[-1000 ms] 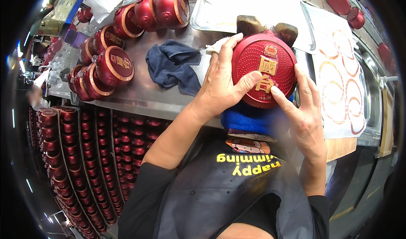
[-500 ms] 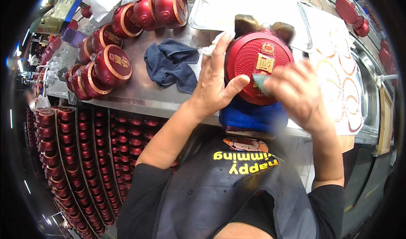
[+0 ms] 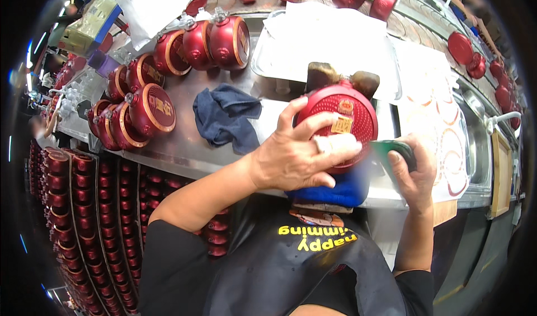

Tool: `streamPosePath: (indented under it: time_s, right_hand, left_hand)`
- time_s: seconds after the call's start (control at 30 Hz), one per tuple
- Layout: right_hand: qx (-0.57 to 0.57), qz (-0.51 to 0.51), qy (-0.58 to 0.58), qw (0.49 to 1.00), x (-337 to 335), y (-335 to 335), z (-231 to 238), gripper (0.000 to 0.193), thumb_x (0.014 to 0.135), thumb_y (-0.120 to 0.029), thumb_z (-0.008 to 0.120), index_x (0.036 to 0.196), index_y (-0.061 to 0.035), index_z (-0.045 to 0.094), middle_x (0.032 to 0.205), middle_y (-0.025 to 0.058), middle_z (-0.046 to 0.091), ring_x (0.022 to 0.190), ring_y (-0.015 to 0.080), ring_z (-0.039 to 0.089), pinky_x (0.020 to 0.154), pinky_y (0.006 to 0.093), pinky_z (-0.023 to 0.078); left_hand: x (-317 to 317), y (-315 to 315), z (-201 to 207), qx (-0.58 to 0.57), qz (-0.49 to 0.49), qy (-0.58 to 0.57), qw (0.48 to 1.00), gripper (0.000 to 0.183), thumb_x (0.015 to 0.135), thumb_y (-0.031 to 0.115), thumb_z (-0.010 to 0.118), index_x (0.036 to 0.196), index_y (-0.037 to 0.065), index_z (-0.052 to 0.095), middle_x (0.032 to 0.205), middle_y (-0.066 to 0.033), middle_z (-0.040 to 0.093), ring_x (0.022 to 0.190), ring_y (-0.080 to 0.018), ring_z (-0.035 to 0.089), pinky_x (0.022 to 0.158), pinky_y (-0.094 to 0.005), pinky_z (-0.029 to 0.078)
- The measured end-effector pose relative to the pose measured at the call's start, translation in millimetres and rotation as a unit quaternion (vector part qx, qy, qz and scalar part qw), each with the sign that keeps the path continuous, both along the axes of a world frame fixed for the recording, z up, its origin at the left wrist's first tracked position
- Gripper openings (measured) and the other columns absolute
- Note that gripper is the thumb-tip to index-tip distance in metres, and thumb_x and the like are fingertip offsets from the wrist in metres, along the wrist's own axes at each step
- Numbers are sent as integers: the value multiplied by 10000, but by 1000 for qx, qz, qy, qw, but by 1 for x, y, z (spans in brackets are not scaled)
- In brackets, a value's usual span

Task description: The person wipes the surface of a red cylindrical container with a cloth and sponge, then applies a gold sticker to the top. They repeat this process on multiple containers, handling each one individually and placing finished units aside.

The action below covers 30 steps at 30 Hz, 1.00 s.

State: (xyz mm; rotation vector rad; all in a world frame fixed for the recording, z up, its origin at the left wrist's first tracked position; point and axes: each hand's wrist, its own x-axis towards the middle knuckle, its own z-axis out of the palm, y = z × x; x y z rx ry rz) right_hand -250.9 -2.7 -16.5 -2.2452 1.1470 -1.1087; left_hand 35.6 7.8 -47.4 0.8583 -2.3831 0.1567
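Note:
A round, flat red bottle (image 3: pixel 365 116) with a dotted face and gold raised plates leans on two worn dark blocks (image 3: pixel 367 83), its lower edge over a folded blue cloth (image 3: pixel 351 188). My left hand (image 3: pixel 299 151) lies across its face, fingers bent round a small white wad (image 3: pixel 331 143), paper or cloth, pressed to the lower part. That hand hides the bottle's lower left. Just right of the bottle, my right hand (image 3: pixel 418 173) grips a flat green scraper (image 3: pixel 393 149) with a dark edge, apart from the bottle.
Several red bottles (image 3: pixel 152 110) stand at the left of the steel bench beside a crumpled dark-blue cloth (image 3: pixel 226 114). White sheets cover a tray (image 3: pixel 335 36) behind. To the right lies a sheet with ring-shaped strips (image 3: pixel 452 137), near a sink (image 3: pixel 480 148). Racked bottles (image 3: pixel 86 226) fill the lower left.
My right hand has drawn the scraper off the bottle's face, to the right. The left hand has moved from the bottle's left side onto its face with the white wad.

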Motion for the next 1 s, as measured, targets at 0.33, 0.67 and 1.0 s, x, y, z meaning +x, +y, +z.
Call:
streamPosePath:
  time_s: [0.33,0.67,1.0]
  right_hand:
    - [-61,212,132,966,38,-36,19,161,838,-85,745,974,-72,659,860,69,636,753,267,577,755,396,403]
    - [-30,246,154,956,71,-51,51,169,834,-89,752,997,-106,708,887,47,665,784,241,632,790,380,464]
    - [-169,115,83,975,60,-27,23,197,754,-73,765,933,-137,714,841,6,631,754,208,595,809,422,418]
  left_hand:
    - [5,-34,7,31,104,16,994,591,1043,577,421,1425,183,639,1022,-30,764,1321,-257,496,1189,-590,141]
    - [-20,39,-56,276,93,392,873,1107,977,624,587,1594,-119,47,1577,-339,332,1472,-436,350,1218,-470,258]
    - [-14,35,-73,324,37,429,843,1011,1050,621,409,1614,-70,-68,1646,-252,246,1506,-320,328,1230,-421,263]
